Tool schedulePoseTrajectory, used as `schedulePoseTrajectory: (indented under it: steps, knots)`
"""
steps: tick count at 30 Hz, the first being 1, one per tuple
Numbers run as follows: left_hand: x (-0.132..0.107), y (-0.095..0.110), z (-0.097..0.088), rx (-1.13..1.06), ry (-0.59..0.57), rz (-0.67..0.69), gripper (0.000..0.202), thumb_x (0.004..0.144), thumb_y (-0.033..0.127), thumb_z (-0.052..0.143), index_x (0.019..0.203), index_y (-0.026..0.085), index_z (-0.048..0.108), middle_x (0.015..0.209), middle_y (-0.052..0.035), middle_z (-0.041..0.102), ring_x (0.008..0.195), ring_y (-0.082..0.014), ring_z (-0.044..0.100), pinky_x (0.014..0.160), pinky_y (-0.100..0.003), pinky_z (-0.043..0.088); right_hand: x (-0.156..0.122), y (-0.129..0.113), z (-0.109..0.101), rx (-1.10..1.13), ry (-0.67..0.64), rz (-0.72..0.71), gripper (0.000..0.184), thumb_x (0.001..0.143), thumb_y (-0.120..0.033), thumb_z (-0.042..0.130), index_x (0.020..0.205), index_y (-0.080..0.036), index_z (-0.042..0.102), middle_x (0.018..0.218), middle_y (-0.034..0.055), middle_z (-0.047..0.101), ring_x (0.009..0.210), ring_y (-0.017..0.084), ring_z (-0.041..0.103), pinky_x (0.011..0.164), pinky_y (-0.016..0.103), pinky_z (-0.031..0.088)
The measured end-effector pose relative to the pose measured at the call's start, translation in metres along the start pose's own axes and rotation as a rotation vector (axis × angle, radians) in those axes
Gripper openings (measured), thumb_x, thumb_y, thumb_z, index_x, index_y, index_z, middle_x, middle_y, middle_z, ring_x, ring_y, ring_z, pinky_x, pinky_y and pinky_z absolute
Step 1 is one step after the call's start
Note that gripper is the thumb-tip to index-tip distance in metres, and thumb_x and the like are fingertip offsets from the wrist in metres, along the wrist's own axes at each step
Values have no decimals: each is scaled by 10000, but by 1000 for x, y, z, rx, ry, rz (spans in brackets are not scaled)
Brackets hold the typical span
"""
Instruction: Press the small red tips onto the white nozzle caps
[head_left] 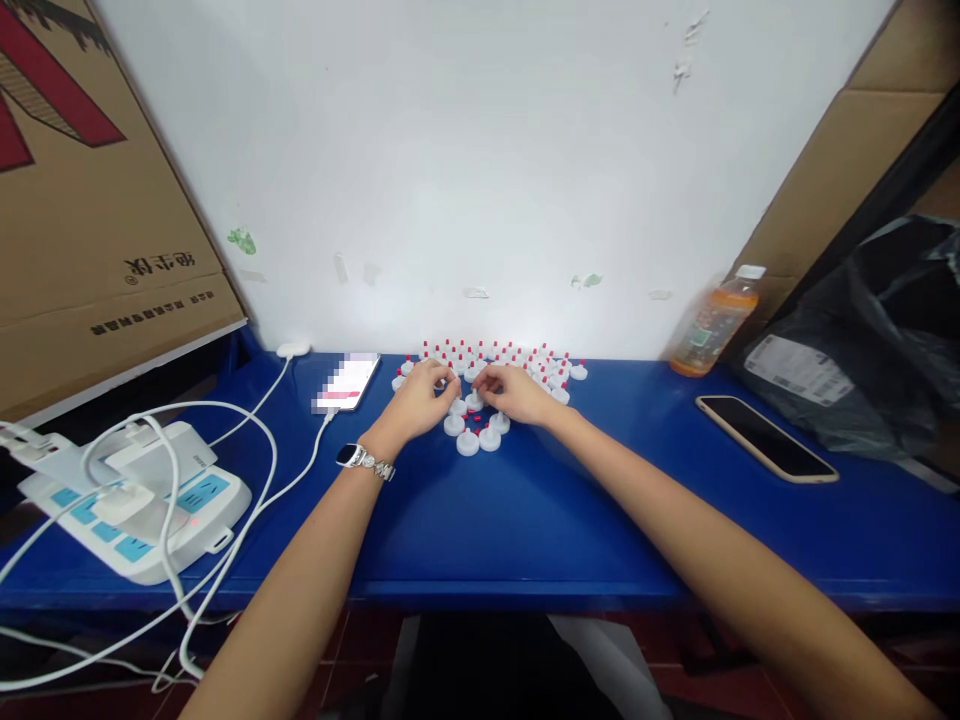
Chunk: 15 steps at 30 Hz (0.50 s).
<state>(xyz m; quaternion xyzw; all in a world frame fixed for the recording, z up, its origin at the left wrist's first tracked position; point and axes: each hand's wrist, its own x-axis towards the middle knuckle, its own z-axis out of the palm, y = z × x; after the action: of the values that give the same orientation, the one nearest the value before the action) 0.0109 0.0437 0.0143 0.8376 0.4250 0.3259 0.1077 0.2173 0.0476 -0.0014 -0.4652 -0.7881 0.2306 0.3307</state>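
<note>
Head view: left hand (424,400) and right hand (516,393) curl over white nozzle caps (490,439) on the blue table (525,520); fingers bent inward, whether gripping anything I cannot tell. Risk, my judgement: a stray knuckle could topple crowded caps or scatter small red tips (477,418) among them.

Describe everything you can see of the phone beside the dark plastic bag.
The phone is a rounded rectangle with a black, unlit-looking screen, framed by a tan rim that looks like a protective case. It lies flat, face up, on the blue table, set at a slant, with its near end pointing rightward. No cable shows plugged into it. The dark bag sits just behind; whether they touch is unclear. Its back is hidden.
</note>
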Motion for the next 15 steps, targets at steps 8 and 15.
schedulePoseTrajectory:
  steps: [8,15]
  knots:
    - [0,-2,5,-120,-107,-78,213,900,287,460,789,180,606,828,-44,674,749,-183,610,699,-315,473,15,0,-12,-283,129,10,229,852,-154,555,1041,-152,684,893,54,730,795,162,653,758,268,477]
    - [-1,2,-1,-143,-109,-97,245,927,333,449,819,185,610,788,-27,685,674,-164,600,644,-298,448,59,-7,-3,-657,61,157,259,837,-305,634,1013,-141,729,1126,174,701,1079,315,634,934,406,443]
